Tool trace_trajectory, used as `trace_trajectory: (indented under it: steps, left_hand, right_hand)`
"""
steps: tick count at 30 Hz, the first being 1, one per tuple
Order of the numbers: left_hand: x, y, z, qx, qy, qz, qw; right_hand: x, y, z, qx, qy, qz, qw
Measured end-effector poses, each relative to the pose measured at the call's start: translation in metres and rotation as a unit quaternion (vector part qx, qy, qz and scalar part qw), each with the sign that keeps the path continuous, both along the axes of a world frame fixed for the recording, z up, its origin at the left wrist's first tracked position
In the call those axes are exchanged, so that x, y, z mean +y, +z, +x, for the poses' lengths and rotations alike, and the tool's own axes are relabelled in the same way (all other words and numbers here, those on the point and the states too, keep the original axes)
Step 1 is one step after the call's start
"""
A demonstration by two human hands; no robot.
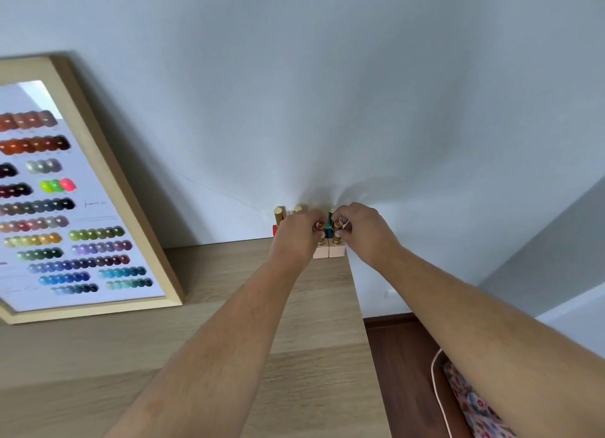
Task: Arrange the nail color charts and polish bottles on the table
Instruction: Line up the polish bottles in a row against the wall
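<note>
The bottles are standing in a tight cluster at 12 o'clock, on the far right corner of the table (229,306), right against the wall (327,93). Both hands are working there. The left hand (296,238) is curling its fingers round the gold cap of the left pink bottle (320,251), and the right hand (363,231) is pinching the cap of the right pink bottle (337,251). The two pink bottles are sitting side by side, touching, at the front of the cluster.

Judging by their look, these are small, hard, smooth bottles, light but top-heavy under tall caps. They are likely to tip and knock their neighbours if nudged. A hold on the cap is serving for sliding. For lifting, the square body lower down is probably the safer place, since a cap may be loose.

Counting bottles, I am seeing at least five. There are the two pink ones, a teal bottle (328,229) just behind them and a red bottle (275,230) at the cluster's 9 o'clock. One more gold cap (298,208) is showing at the back, its body hidden. The left hand may be covering others.

One chart (65,192) is leaning against the wall at 10 o'clock, well apart from the bottles. Framed in pale wood, it is looking stiff and is best carried by both side rails.

Dark floor (399,355) is showing at 4 o'clock, with patterned fabric (474,405) at 5 o'clock.
</note>
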State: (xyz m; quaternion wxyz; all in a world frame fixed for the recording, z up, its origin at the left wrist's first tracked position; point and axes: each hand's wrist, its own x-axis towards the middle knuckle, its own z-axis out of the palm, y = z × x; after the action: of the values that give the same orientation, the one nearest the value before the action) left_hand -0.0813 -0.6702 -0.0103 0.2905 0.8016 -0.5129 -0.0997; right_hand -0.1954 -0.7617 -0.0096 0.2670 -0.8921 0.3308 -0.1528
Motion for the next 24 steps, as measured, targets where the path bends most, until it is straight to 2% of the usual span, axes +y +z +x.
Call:
trace_trajectory:
  steps: [6, 13, 18, 24]
  left_hand:
    - [0.008, 0.011, 0.001, -0.004, -0.013, 0.012, 1.0]
    - [0.047, 0.031, 0.003, -0.011, 0.011, 0.016, 1.0]
    - [0.1, 0.042, -0.002, -0.014, 0.02, 0.016, 1.0]
    - [0.19, 0.038, -0.007, -0.009, 0.064, 0.011, 0.998]
  right_hand:
    - [0.003, 0.01, -0.005, -0.011, -0.007, 0.022, 1.0]
    - [0.023, 0.025, -0.015, -0.041, -0.025, 0.001, 0.999]
    - [0.067, 0.04, -0.024, -0.06, -0.012, -0.021, 0.998]
    - [0.151, 0.051, -0.03, -0.092, -0.01, 0.035, 0.995]
